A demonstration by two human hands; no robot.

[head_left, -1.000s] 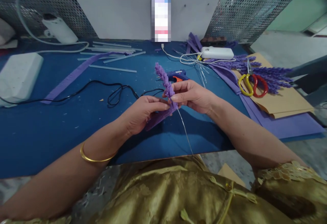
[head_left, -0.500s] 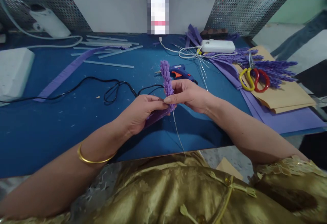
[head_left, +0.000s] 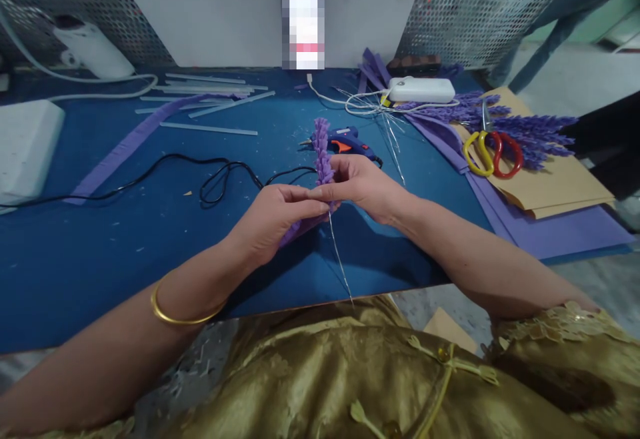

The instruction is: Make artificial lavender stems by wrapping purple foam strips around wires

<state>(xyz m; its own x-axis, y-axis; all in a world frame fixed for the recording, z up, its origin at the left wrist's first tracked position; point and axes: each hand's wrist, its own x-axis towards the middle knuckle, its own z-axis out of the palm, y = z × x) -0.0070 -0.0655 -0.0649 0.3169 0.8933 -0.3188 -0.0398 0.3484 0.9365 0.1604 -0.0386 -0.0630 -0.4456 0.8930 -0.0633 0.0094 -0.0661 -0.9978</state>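
The blue surface (head_left: 125, 265) runs from its near edge, close to the person's lap, back to a white panel (head_left: 230, 12) along the far edge. Both hands are above the surface, toward the middle of the near edge. The left hand (head_left: 270, 222) pinches the lower part of a purple flower (head_left: 323, 152) and a purple strip (head_left: 296, 232); the right hand (head_left: 365, 185) pinches the same flower just above. The flower stands nearly upright, its wire (head_left: 338, 252) hanging to about the near edge. A broad stretch of blue lies left of the hands, between a black cord (head_left: 173, 156) and the near edge. A glue gun (head_left: 355, 142) lies just beyond the flower, partly hidden. Toward the far edge, left of the middle, are glue sticks (head_left: 215, 129); a phone (head_left: 303, 19) stands upright there near the middle. By the right edge, a folded brown paper (head_left: 560, 189) carries purple sprigs (head_left: 543, 135) and scissors (head_left: 496, 152), with purple sheets (head_left: 575, 232) beneath, reaching the near right corner.
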